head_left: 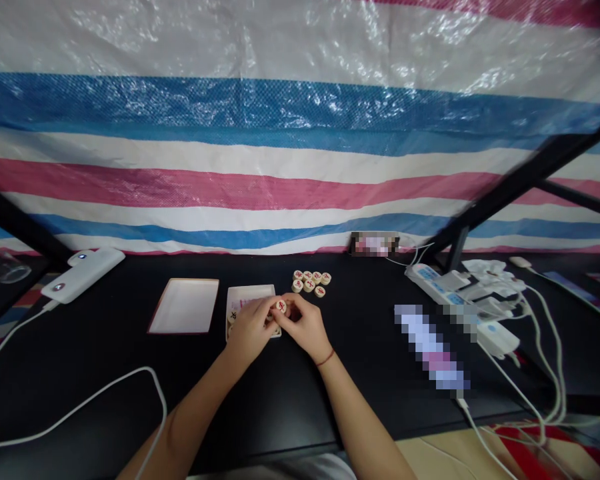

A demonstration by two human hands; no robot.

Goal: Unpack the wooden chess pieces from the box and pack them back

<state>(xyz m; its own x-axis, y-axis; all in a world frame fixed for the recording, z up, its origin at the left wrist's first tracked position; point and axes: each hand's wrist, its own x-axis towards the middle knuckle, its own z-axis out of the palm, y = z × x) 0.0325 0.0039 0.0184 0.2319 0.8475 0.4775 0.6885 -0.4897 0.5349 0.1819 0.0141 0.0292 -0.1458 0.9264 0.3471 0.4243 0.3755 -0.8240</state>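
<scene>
A round xiangqi piece (281, 306) with a red character is pinched between the fingertips of both hands. My left hand (253, 327) is closed on its left side, over an open white box (251, 291). My right hand (307, 325), with a thin cord round the wrist, grips it from the right. More pieces lie in the box, some with dark characters, and my left hand hides part of them. Beyond my right hand, several red-lettered xiangqi pieces (309, 285) lie face up on the black table in two rough rows.
A shallow lid-like tray (186, 308) lies left of the box. At the far left stands a white device (83, 277) with a cable. A power strip (437, 283) with plugs and cables occupies the right, near a blurred-out phone-like object (433, 350). Striped sheeting (240, 187) hangs behind the table.
</scene>
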